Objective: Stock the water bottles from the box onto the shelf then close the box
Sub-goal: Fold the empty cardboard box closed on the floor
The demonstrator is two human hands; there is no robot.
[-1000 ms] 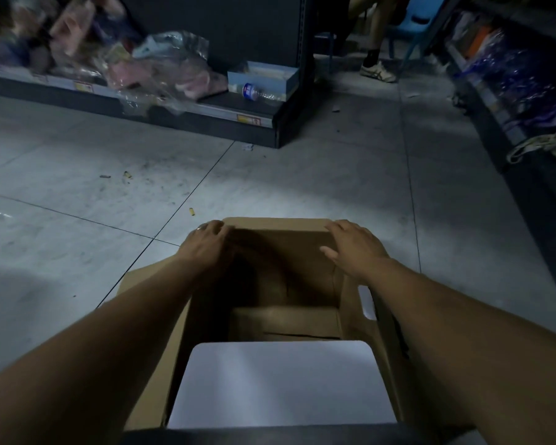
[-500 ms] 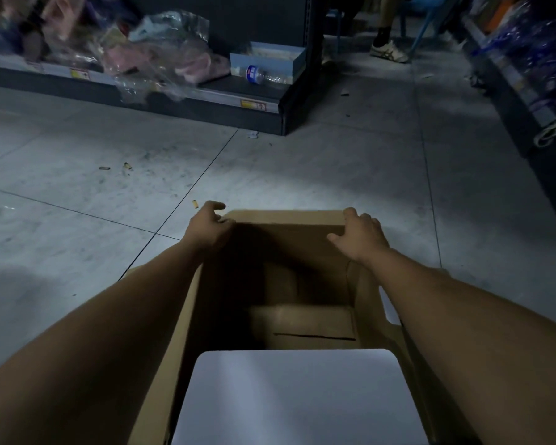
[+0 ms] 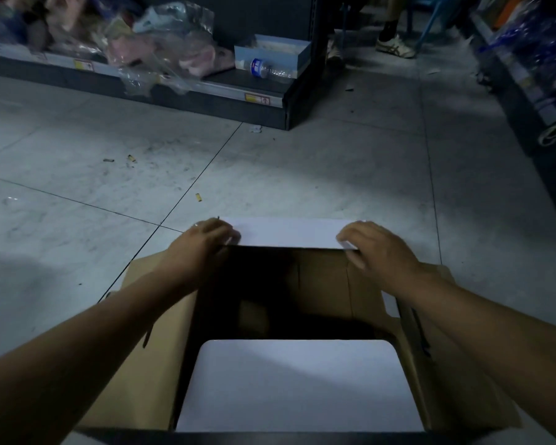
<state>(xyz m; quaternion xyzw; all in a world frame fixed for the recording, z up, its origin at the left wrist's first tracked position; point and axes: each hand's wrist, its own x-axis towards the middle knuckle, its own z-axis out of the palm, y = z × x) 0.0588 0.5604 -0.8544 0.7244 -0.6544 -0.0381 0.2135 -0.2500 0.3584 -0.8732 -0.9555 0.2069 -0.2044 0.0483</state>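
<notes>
Head view: open cardboard box (image 3: 161, 358) on the floor, interior dark. Left hand (image 3: 203, 248) and right hand (image 3: 376, 252) each pinch a corner of the far flap (image 3: 286, 232) (white side up). One water bottle (image 3: 265, 68) lies on the shelf (image 3: 238, 91).

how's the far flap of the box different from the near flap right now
The far flap is held at both corners, by the left hand and the right hand; the near flap is untouched. The far flap shows as a thin strip with square corners; the near flap shows as a broad panel with rounded far corners. Both have a white face showing, and neither yet covers the opening of the box.
</notes>
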